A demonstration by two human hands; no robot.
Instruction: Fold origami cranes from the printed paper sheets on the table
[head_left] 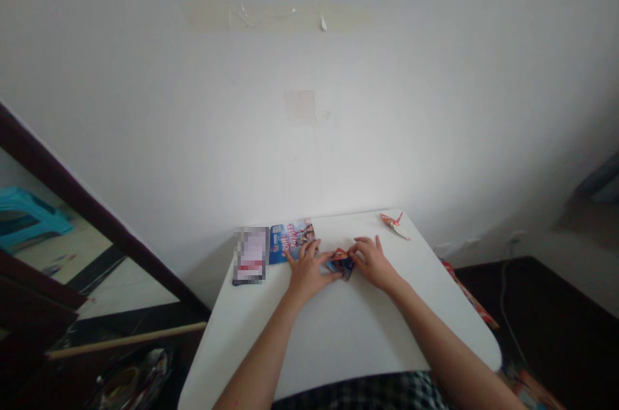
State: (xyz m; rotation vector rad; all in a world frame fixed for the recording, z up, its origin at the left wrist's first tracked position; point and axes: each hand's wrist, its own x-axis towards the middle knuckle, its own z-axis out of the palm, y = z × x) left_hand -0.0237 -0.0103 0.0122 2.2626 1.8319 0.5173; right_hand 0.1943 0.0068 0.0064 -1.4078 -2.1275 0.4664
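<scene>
Between my hands lies a small piece of folded printed paper [343, 265], blue and red with dark parts. My left hand [309, 274] pinches its left side between thumb and fingers. At its right edge, the fingertips of my right hand [371, 260] are closed on the paper. Part of the fold is hidden by my fingers. A red and white folded paper figure [394, 225] with pointed ends rests near the table's far right corner. Just behind my left hand lies a blue printed flyer [291, 239], partly covered by my fingers.
The white table [348, 326] stands against a pale wall [309, 158]. A blurred-out flat rectangular item [251, 255] lies at its far left. Left of the table are a wooden stick [130, 340] and a blue plastic stool [33, 216]. A cable [503, 294] hangs at the right.
</scene>
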